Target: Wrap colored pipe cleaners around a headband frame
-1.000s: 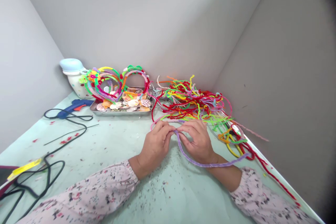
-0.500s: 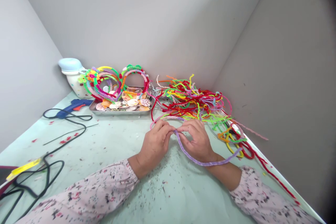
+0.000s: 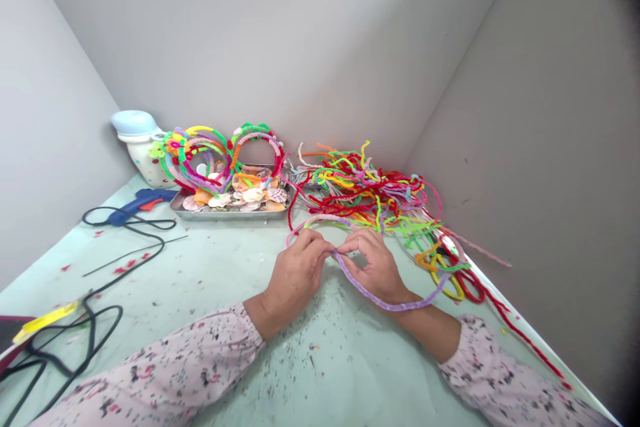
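Note:
My left hand [image 3: 295, 273] and my right hand [image 3: 376, 267] meet at the middle of the table, both pinched on a purple pipe cleaner [image 3: 385, 301]. The purple strand runs from the pinch under my right hand and curls up past my right wrist. A pink curved hoop [image 3: 320, 221] arches just behind my fingertips; its ends are hidden by my hands. Right behind my hands lies a tangled heap of coloured pipe cleaners [image 3: 370, 197].
A metal tray [image 3: 227, 212] of seashells stands at the back with several pipe-cleaner-wrapped hoops [image 3: 220, 153] leaning in it. A white jar with a blue lid [image 3: 137, 143], a blue glue gun [image 3: 140, 201] and black cables [image 3: 100, 280] lie left. Walls close in on three sides.
The purple pipe cleaner's free end has swung in closer to my right wrist and its loop has tightened. My hands have stayed in place, fingers shifting slightly.

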Demonstrator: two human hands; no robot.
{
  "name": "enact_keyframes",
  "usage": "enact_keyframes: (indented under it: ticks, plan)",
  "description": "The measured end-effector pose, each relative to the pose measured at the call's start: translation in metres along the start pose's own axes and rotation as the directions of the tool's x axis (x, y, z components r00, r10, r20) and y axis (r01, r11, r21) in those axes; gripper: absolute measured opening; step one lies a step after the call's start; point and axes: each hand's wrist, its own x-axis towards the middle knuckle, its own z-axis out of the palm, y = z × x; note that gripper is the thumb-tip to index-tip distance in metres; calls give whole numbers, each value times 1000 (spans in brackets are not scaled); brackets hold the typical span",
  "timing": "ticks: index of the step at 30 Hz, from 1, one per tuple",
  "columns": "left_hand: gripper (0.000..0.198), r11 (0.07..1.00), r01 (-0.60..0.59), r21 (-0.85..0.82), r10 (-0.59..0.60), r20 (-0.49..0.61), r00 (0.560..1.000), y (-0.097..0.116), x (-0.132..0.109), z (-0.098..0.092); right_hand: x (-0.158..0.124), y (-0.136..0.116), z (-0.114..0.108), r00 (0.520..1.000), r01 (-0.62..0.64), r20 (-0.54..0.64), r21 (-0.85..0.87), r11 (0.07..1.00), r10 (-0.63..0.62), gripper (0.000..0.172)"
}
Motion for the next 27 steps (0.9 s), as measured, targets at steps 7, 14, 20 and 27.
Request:
enact_keyframes:
  ticks: [7, 14, 20, 27]
  plan:
    - [18, 1000, 1, 32, -2, 34, 999, 0, 0, 0, -2, 2, 2, 997, -73, 42, 82, 994, 69, 5]
    - [17, 999, 33, 34, -35, 51, 998, -1, 1, 0, -2, 3, 2, 996, -67, 57, 59, 996, 64, 6]
    - [14, 996, 87, 3, -87, 29, 996, -2, 2, 1, 0, 1, 0, 997, -35, 65, -7, 999, 36, 10]
    - [15, 996, 88, -7, -88, 37, 995, -1, 2, 1, -1, -1, -1, 996, -43, 80, -48, 998, 47, 7]
